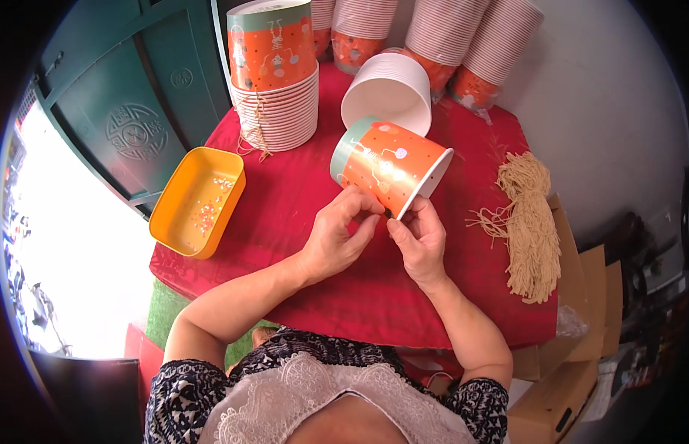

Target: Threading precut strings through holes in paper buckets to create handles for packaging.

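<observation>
An orange paper bucket [392,166] with a green band and white rim lies tilted over the middle of the table, its mouth facing right. My right hand [421,240] grips its rim, thumb outside and fingers curled at the opening. Close beside it, my left hand [341,229] is closed in a pinch by the rim, its fingers against the bucket's side. A tiny dark spot shows between the two hands; what the left fingertips hold is too small to make out. Just behind, a white stack of buckets [392,92] lies on its side, open end toward me.
A yellow plastic bin [162,214] with small bits inside sits at the left edge of the red-covered table [285,222]. Upright stacked buckets [278,118] stand behind it, string hanging down. Wrapped bucket stacks [448,37] line the back. A beige cord bundle [532,229] lies right, near cardboard boxes [574,370].
</observation>
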A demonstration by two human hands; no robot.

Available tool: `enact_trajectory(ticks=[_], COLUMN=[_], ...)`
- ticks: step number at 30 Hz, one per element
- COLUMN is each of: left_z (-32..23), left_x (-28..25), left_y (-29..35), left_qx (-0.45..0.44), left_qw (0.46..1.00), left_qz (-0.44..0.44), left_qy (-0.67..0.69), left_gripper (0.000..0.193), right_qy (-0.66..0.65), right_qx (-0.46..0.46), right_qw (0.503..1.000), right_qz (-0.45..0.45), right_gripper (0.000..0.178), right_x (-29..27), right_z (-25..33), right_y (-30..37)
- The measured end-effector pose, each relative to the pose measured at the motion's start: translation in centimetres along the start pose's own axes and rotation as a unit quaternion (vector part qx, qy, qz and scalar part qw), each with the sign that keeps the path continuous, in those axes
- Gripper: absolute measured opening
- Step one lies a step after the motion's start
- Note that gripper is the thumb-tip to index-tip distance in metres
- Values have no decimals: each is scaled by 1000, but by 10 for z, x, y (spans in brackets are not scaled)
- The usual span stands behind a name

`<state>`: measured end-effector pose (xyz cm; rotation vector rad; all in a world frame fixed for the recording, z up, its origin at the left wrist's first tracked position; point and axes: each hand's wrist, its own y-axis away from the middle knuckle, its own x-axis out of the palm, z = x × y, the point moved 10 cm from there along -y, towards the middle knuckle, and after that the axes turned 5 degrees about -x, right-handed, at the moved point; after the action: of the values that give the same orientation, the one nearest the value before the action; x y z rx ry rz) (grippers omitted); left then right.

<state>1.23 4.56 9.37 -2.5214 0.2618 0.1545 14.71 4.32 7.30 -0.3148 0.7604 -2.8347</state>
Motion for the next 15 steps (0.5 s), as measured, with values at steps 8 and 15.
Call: enact_trajectory(ticks=[8,15], left_z=[13,17], left_x=[0,1], left_y=[1,0], left_qx=[-50,-74], left_qw=[998,996], left_qz=[-10,-10], left_qy=[34,42], left_gripper=[16,14], right_qy=[6,12], right_qx=[-6,5], right_qw=[1000,1000], right_qz=[6,-4], right_gripper=[24,21], right_x=[2,0], right_z=[-6,-10], right_y=[0,1])
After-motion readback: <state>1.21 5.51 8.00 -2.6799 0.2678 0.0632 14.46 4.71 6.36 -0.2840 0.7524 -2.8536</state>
